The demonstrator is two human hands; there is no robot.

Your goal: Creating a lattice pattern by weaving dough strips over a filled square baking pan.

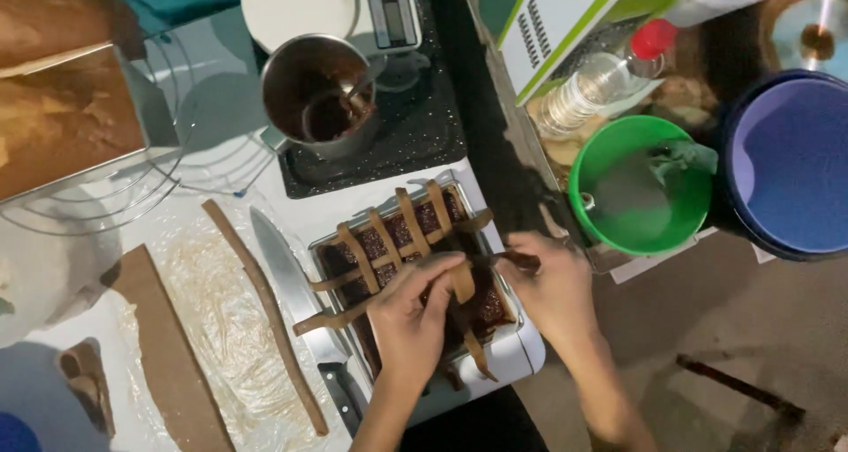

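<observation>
Knife (296,297) lies on the worktop (265,180), blade toward the top, just left of the baking dish. Loose dough strip (265,311) runs parallel, left of the knife, on plastic film (221,328). Wide dough slab (168,355) further left; small dough scrap (87,383) at lower left. Metal pot (318,94) with dark filling and a spoon (358,85) sits on a black mat (389,143). Kitchen scale (340,6) behind the pot. Loaf in a tin (66,121) rests on a wire rack (177,196), top left. Off to the right, lower down: green bowl (640,187), blue tub (791,165), plastic bottle (601,81) with red cap, white-and-green box (574,19).
</observation>
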